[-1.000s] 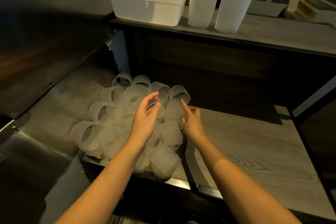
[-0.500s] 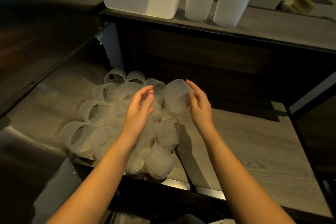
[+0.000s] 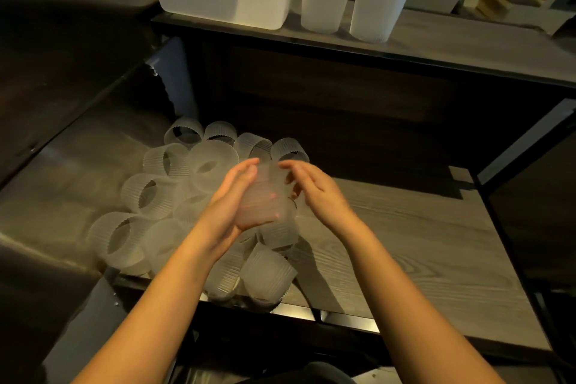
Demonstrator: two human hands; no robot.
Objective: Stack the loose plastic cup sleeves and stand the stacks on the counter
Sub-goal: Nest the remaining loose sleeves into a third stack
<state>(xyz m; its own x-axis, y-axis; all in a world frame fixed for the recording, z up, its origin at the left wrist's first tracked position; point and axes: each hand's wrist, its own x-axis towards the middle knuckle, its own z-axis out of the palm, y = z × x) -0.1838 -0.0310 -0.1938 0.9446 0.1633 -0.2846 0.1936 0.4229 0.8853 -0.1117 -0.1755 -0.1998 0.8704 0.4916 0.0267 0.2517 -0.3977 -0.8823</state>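
A frosted, ribbed, translucent cup sleeve (image 3: 264, 196) sits clasped between both hands (image 3: 226, 206) (image 3: 319, 193).

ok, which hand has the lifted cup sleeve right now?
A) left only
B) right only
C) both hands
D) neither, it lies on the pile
C: the cup sleeve sits between the left hand and the right hand, each with a grip on one side of it, above the loose pile of sleeves.
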